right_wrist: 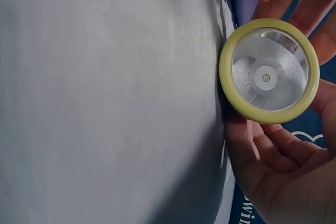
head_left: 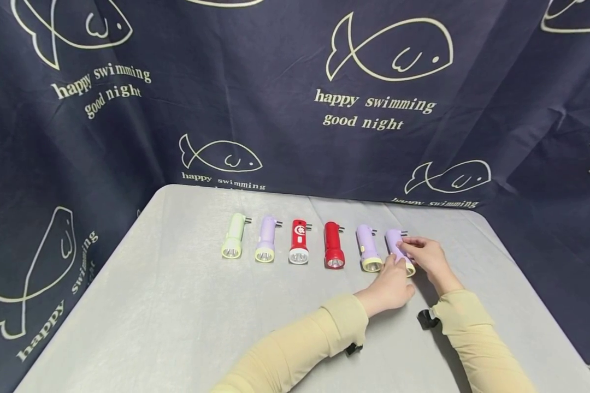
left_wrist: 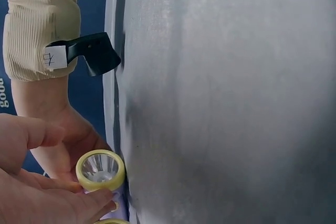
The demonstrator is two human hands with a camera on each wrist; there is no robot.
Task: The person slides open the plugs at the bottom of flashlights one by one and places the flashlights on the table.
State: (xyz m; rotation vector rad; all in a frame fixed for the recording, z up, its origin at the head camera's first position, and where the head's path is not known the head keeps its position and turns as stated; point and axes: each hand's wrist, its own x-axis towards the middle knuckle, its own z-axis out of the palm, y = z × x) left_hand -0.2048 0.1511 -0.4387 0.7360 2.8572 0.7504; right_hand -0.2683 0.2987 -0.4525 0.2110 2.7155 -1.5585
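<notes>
A purple flashlight [head_left: 396,244] with a pale yellow head rim [right_wrist: 268,116] lies at the right end of a row on the table. My right hand [head_left: 426,256] holds its body from the right side, thumb on top. My left hand [head_left: 390,284] reaches in from the front left, its extended fingers touching the flashlight near the head. In the left wrist view the left thumb [left_wrist: 39,132] stands apart from the flashlight. Just left of the hands lies a second purple flashlight [head_left: 367,243], partly beside the left fingertips. Both have metal plug prongs at the tail.
Further left in the row lie a red flashlight [head_left: 332,240], a red one with a white head [head_left: 299,237], a purple one [head_left: 267,232] and a pale green one [head_left: 235,229]. They lie on a grey-white table [head_left: 177,305]. A dark blue fish-print curtain [head_left: 285,98] hangs behind.
</notes>
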